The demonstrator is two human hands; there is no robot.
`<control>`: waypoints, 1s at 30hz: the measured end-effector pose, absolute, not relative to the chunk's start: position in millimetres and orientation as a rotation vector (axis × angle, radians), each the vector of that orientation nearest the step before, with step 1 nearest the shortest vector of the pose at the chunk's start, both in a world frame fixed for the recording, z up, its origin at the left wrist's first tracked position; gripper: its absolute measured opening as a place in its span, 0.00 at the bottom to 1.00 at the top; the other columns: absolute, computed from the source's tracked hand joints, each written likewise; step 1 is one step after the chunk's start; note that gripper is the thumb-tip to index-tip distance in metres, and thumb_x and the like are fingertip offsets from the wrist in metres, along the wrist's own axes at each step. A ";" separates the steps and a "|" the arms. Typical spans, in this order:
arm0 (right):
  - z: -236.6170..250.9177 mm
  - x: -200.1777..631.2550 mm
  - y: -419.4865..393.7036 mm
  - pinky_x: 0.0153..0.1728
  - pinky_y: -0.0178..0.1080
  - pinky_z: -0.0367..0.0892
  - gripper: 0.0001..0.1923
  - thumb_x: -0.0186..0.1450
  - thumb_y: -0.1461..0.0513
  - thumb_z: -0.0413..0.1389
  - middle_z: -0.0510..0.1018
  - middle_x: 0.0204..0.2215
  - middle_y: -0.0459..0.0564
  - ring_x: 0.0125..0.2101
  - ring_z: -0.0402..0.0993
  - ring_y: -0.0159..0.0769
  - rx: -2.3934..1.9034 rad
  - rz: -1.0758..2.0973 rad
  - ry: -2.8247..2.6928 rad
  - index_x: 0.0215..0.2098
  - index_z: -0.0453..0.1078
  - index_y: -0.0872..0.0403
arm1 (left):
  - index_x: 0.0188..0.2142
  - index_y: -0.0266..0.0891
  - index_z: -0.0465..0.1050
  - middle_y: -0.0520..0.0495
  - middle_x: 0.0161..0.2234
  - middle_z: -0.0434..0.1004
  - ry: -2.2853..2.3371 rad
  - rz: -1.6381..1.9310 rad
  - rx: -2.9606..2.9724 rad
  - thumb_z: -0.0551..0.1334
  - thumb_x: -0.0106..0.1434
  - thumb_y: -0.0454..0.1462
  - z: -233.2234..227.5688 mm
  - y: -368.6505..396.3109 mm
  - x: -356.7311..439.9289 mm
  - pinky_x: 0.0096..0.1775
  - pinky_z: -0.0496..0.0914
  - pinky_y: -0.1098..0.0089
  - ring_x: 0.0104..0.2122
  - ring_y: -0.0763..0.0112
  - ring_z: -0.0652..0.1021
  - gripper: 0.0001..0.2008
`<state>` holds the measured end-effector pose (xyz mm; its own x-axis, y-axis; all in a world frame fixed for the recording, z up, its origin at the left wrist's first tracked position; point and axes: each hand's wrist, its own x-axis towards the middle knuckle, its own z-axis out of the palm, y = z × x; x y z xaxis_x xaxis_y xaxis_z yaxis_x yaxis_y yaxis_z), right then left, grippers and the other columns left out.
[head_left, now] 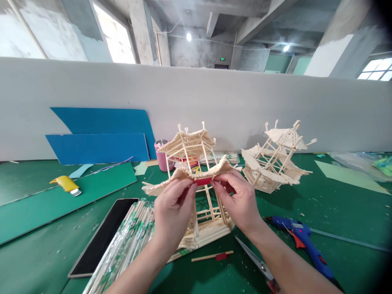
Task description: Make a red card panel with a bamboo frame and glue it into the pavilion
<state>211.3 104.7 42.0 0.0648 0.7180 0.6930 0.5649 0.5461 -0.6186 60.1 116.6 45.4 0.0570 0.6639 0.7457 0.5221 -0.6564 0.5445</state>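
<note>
Both hands are raised over a green table [352, 204] and pinch the same thing: the lower roof [186, 174] of a small wooden stick tower [196, 183], with a bit of red showing along its front edge between the fingers. The left hand [173, 212] grips the roof's edge from below and in front, fingers curled and thumb on top; the right hand [237, 200] grips it just to the right in the same way. The tower stands directly behind and below the hands. Under the left wrist lies a bundle of wrapped sticks [128, 241], with a dark phone [102, 237] left of it. Below the right hand lie scissors [255, 261] and a loose stick [211, 256]; a blue glue gun [301, 241] lies to its right. A second stick tower [275, 159] leans beyond the right hand.
</note>
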 end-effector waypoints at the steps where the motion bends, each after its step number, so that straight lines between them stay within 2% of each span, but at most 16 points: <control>1: 42.0 211.2 104.8 0.26 0.33 0.64 0.04 0.61 0.65 0.54 0.71 0.28 0.47 0.28 0.68 0.31 -1.113 0.161 -1.605 0.31 0.70 0.56 | 0.29 0.36 0.72 0.52 0.24 0.71 1.234 1.662 2.186 0.60 0.56 0.29 45.5 116.8 60.1 0.25 0.64 0.76 0.23 0.77 0.68 0.03; 18: 41.4 211.7 106.0 0.25 0.33 0.64 0.04 0.61 0.65 0.54 0.71 0.28 0.48 0.27 0.68 0.31 -1.100 0.119 -1.609 0.31 0.71 0.57 | 0.30 0.37 0.72 0.53 0.24 0.71 1.252 1.628 2.136 0.60 0.57 0.30 44.4 117.9 58.2 0.24 0.63 0.76 0.22 0.77 0.68 0.03; 30: 41.3 211.6 107.0 0.29 0.35 0.66 0.04 0.61 0.66 0.54 0.72 0.28 0.48 0.29 0.70 0.32 -1.107 0.054 -1.633 0.32 0.71 0.56 | 0.29 0.36 0.72 0.52 0.23 0.71 1.249 1.631 2.164 0.60 0.57 0.31 45.0 117.3 57.5 0.23 0.63 0.76 0.21 0.77 0.68 0.03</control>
<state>211.6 107.0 41.3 0.0462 0.6711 0.7399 0.6210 0.5609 -0.5475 57.5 117.3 45.0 0.0579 0.6893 0.7222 0.5176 -0.6393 0.5687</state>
